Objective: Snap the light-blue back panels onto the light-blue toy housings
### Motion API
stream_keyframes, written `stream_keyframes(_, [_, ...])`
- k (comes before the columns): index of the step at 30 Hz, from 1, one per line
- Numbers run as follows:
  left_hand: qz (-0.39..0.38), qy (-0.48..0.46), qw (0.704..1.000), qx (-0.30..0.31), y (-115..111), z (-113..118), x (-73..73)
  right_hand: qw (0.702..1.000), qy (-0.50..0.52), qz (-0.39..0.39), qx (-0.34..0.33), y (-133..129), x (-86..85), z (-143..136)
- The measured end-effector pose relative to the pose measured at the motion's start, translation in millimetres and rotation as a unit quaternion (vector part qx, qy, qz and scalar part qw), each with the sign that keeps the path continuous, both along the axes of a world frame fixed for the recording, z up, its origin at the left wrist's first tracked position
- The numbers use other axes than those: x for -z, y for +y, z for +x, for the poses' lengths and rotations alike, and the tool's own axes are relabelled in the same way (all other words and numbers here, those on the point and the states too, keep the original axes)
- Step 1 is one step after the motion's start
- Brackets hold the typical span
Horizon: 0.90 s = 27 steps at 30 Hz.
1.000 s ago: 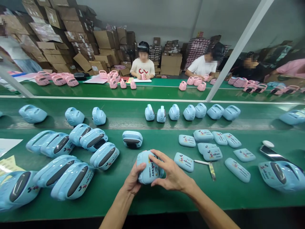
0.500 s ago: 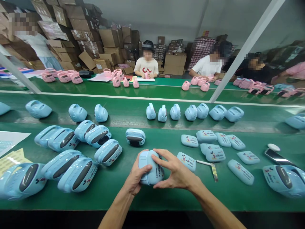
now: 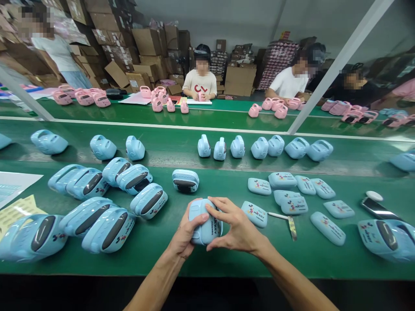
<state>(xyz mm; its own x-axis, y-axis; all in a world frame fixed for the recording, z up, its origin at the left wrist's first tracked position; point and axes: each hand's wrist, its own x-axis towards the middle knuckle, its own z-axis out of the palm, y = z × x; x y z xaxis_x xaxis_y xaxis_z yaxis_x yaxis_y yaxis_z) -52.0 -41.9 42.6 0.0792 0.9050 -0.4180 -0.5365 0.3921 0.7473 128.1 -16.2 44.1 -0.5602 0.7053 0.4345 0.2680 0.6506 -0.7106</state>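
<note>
A light blue rounded case (image 3: 201, 235) with a Mickey print is held between my two hands, above the near edge of the green table (image 3: 227, 268). My left hand (image 3: 186, 233) is wrapped round its left side, thumb across the front. On the right side, my right hand (image 3: 235, 224) grips it with fingers over the top and thumb low. One blue case with a dark window (image 3: 185, 181) stands just beyond my hands. Several like it (image 3: 108, 226) are grouped at the left. Several printed blue panels (image 3: 259, 186) lie to the right.
A pen-like tool (image 3: 277, 215) with a yellowish strip and a dark phone-like object (image 3: 379, 208) lie at right. Yellow sticker sheets (image 3: 22, 209) are at left. Blue cases (image 3: 238, 147) line the belt behind. Across it, people sit near pink cases (image 3: 254, 110).
The camera view has shifted slightly, so the table items appear a little higher. Both hands still hold the blue case, with my left thumb moved slightly up on it.
</note>
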Motion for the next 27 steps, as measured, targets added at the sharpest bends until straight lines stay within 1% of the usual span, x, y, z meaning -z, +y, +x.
stream_keyframes(5, [-0.016,0.007,0.999,-0.052,2.1,2.6,1.5,0.999,0.002,-0.051,0.002,7.2,6.0,-5.7])
stream_keyframes(8, [-0.022,-0.025,0.997,-0.067,5.0,6.2,5.6,0.996,0.017,-0.088,-0.011,9.2,11.9,-8.0])
stream_keyframes(9, [-0.027,-0.042,0.996,-0.071,6.2,7.6,8.2,0.993,0.041,-0.111,0.004,8.0,16.0,-9.3])
stream_keyframes(10, [-0.028,-0.058,0.995,-0.081,7.4,8.8,11.4,0.986,0.081,-0.142,0.035,5.8,21.4,-11.1])
stream_keyframes(11, [-0.022,-0.071,0.993,-0.093,8.7,9.8,15.0,0.971,0.134,-0.183,0.076,2.9,27.8,-13.4])
stream_keyframes(12, [-0.008,-0.079,0.991,-0.106,10.2,10.4,18.9,0.948,0.191,-0.231,0.109,0.0,34.8,-15.9])
stream_keyframes(13, [0.014,-0.08,0.99,-0.112,11.9,10.2,22.9,0.919,0.243,-0.285,0.125,-2.5,42.0,-18.2])
stream_keyframes(14, [0.041,-0.074,0.99,-0.109,14.0,9.1,26.8,0.89,0.282,-0.338,0.118,-4.1,48.7,-19.7])
stream_keyframes(15, [0.07,-0.061,0.991,-0.097,16.6,6.9,30.4,0.866,0.308,-0.383,0.093,-4.3,54.3,-20.1])
stream_keyframes(16, [0.097,-0.043,0.991,-0.077,19.7,3.5,33.5,0.849,0.324,-0.413,0.066,-3.1,58.6,-18.8])
stream_keyframes(17, [0.119,-0.022,0.992,-0.047,23.4,-0.9,36.2,0.841,0.334,-0.423,0.05,-0.6,61.5,-15.8])
stream_keyframes(18, [0.138,-0.001,0.99,-0.015,27.4,-6.1,38.3,0.842,0.34,-0.416,0.051,2.8,63.1,-11.2])
stream_keyframes(19, [0.151,0.02,0.988,0.018,31.4,-11.6,39.8,0.851,0.339,-0.397,0.064,6.7,63.6,-5.3])
stream_keyframes(20, [0.157,0.043,0.985,0.05,35.2,-17.0,40.8,0.866,0.325,-0.372,0.08,10.5,63.4,1.0])
stream_keyframes(22, [0.158,0.102,0.976,0.109,40.7,-26.1,41.2,0.903,0.261,-0.327,0.096,16.0,62.2,12.3])
stream_keyframes(24, [0.158,0.164,0.963,0.145,42.5,-31.6,40.6,0.935,0.18,-0.291,0.091,17.2,61.2,19.0])
stream_keyframes(27, [0.165,0.202,0.949,0.175,40.0,-33.6,39.9,0.963,0.106,-0.235,0.08,13.3,61.8,20.1])
